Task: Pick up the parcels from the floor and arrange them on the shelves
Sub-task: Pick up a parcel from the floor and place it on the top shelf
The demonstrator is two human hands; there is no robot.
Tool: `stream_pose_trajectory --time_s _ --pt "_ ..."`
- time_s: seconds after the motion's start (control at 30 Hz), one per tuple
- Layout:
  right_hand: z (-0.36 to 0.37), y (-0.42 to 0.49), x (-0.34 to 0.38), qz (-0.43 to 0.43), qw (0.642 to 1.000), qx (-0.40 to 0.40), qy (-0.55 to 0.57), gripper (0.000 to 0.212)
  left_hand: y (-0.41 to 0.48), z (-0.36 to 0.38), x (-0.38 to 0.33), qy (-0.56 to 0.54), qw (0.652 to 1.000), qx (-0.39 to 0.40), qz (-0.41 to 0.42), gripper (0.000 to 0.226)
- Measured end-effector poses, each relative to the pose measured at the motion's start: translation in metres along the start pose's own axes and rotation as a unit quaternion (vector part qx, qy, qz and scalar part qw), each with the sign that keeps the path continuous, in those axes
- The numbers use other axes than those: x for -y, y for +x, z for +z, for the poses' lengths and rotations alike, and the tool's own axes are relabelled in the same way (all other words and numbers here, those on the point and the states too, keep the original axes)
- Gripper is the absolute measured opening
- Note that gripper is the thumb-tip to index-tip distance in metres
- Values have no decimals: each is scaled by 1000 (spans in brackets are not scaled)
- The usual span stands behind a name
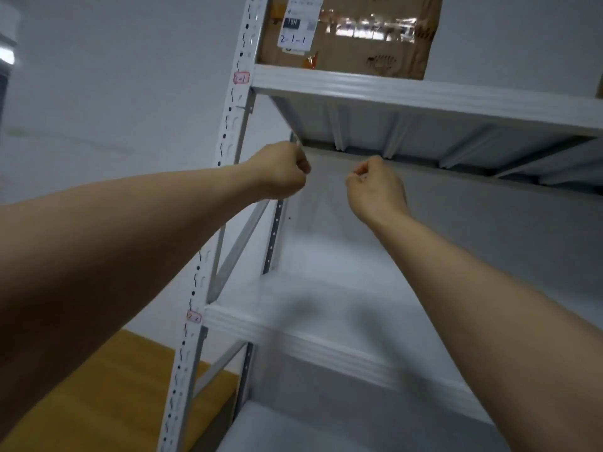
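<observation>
Between two white shelves, left hand and right hand pinch the top corners of what seems a pale plastic mailer — light, limp, slippery; best supported underneath.

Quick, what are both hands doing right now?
Left hand: fingers pinch a corner of the blurred white parcel.
Right hand: fingers curled, it seems on the parcel's other corner.

Head view, close, angled up at shelving
</observation>
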State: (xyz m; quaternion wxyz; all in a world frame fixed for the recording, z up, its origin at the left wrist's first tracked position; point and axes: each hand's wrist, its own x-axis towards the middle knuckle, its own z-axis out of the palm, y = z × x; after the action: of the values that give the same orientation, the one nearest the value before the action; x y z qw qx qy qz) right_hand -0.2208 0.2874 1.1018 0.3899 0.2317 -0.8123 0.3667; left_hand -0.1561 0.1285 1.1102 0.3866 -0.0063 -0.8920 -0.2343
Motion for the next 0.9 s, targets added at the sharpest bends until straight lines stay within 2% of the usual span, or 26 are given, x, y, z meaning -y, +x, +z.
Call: stream_pose_trajectory --time_s 0.07,0.27,0.47,0.57,0.73,0.9 --pt "20 -35 -2 28 999 32 -2 13 -31 13 18 -8 999 33 -17 18" --pt "80 -152 -12 100 981 166 -9 26 -141 54 82 -30 986 132 -103 26" --pt "147 -277 -36 181 920 347 -20 31 -256 116 163 -17 950 220 -222 29" --pt "181 -337 -47 221 867 447 -7 28 -318 149 203 -32 918 264 -293 30" --pt "238 -427 -70 251 740 624 -30 22 -407 192 261 -46 853 305 -422 28" --pt "276 -505 -112 324 636 700 -6 13 -472 231 304 -52 787 323 -523 24"
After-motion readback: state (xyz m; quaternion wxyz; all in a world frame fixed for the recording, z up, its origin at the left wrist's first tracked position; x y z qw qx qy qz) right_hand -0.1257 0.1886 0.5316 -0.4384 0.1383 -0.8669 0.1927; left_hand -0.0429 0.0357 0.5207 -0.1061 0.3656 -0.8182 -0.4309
